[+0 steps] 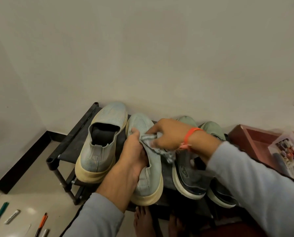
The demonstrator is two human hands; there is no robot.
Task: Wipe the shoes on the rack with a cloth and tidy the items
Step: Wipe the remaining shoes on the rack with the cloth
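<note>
A black shoe rack [69, 142] stands against the wall. On its top shelf sit two light blue knit shoes with cream soles, one at the left [101, 142] and a second [148, 171] beside it. My left hand [134, 156] grips the second shoe around its opening. My right hand [170, 134] holds a crumpled grey cloth [151, 139] against that shoe's upper. To the right stand two dark shoes with white soles and pale green toes, one nearer the middle [189, 177], the other [218, 195] partly hidden by my right sleeve.
A red tray [252, 137] with a clear plastic box [289, 151] sits right of the rack. Pens and tools [40, 223] lie on the tiled floor at lower left. My bare feet [142, 219] stand before the rack. The wall is close behind.
</note>
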